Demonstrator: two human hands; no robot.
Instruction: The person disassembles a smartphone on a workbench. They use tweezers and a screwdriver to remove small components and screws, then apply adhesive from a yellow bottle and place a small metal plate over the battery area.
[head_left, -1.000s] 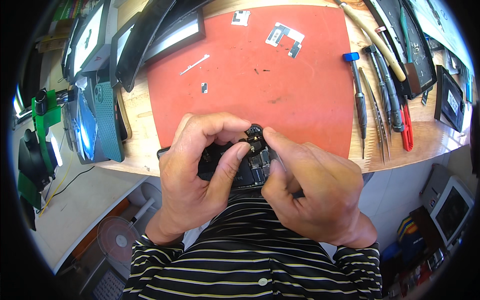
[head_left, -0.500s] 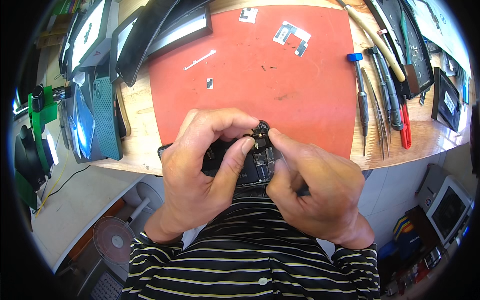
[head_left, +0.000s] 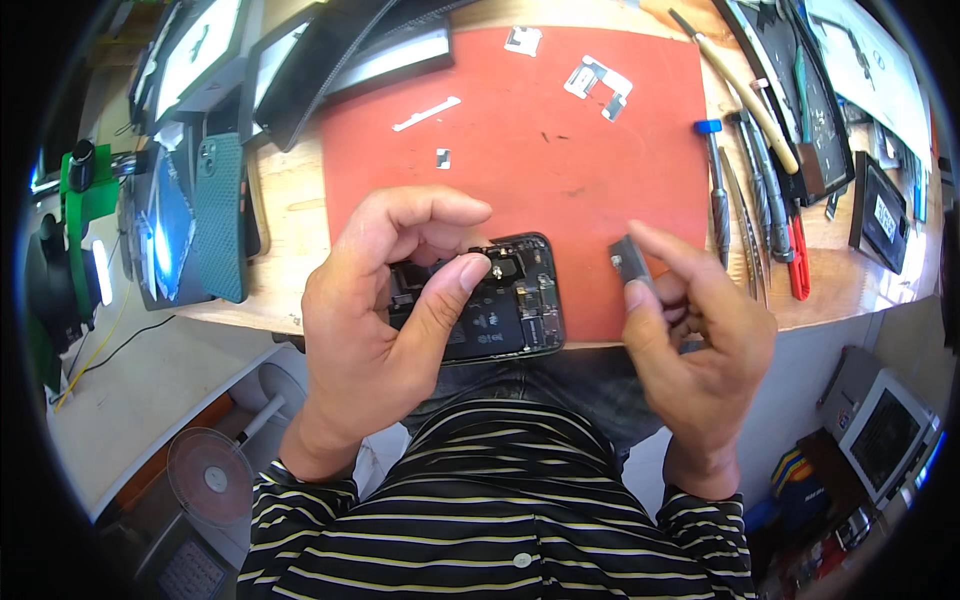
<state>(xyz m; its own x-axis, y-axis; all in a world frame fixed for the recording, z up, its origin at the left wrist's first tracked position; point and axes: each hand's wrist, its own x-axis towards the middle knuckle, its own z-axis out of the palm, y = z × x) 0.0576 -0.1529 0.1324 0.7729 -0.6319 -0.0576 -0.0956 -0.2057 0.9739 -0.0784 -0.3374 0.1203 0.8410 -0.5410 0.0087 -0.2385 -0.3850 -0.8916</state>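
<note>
An opened smartphone [head_left: 505, 335] lies at the mat's near edge, its black battery and circuit board showing. My left hand [head_left: 385, 310] is closed on its left part, the thumb against a small dark module [head_left: 507, 268] near the phone's far edge. The index finger curls above, off the phone. The other fingertips are partly hidden behind the thumb. To the right, apart from the phone, my right hand [head_left: 705, 325] pinches a small dark grey rectangular piece [head_left: 633, 266] with a shiny metal spot, between thumb and fingers.
Metal plates [head_left: 598, 86] and a thin white strip [head_left: 427, 113] lie on the red mat [head_left: 500, 170]. Right of it stand a blue-capped screwdriver [head_left: 718, 185], tweezers [head_left: 740, 210] and red-handled pliers [head_left: 798, 260]. Phone cases [head_left: 220, 215] and boxes sit left.
My right hand has moved right, away from the phone, with the small dark grey piece in it. My left hand stays at the phone, slightly left of before.
</note>
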